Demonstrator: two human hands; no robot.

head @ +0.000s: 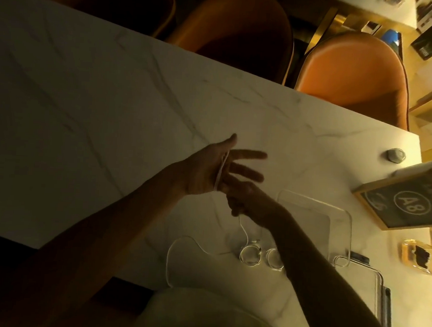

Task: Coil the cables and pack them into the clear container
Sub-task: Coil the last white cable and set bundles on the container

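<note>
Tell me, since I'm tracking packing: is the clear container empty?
Seemingly empty: only the table shows through the clear container, and two coiled cables lie beside it.

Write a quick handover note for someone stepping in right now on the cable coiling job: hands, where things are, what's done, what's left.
Left hand: held flat above the table, fingers straight, with the white cable looped across the palm.
Right hand: gripping the same cable just below the left hand, mid-wrap.
The rest of that cable trails down to the table in a loose curve near the front edge.
Two small coiled cables lie on the table beside the clear container.
I can't make out anything inside the container.
Done: two coils, it seems.
Left: finish winding this cable, then pack all three into the container.
</note>
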